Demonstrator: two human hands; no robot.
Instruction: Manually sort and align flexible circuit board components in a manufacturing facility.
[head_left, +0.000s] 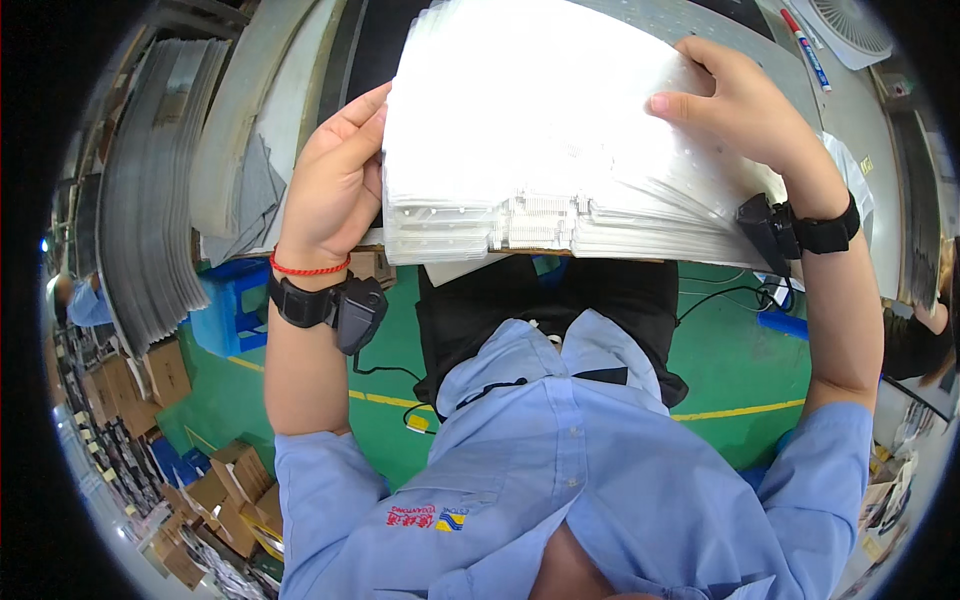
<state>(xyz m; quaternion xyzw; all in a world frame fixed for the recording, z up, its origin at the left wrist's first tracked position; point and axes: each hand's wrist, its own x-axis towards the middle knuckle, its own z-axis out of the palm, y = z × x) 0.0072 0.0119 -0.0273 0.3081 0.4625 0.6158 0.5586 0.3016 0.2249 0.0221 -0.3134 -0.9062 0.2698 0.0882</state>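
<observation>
A thick stack of white, glossy thin sheets lies before me at the table's near edge. Its near side shows many layers with a notched band in the middle, and toward the right the layers fan apart. My left hand is closed against the stack's left edge, with its fingertips partly hidden behind the sheets. At the far right edge my right hand grips the sheets, thumb resting on top and index finger over the edge. Each wrist wears a black strapped device, and a red cord circles the left wrist.
Tall piles of grey sheets stand at the left, near a blue plastic stool. A marker and a white fan are at the far right. Cardboard boxes sit on the floor at lower left. Another person shows at the right rim.
</observation>
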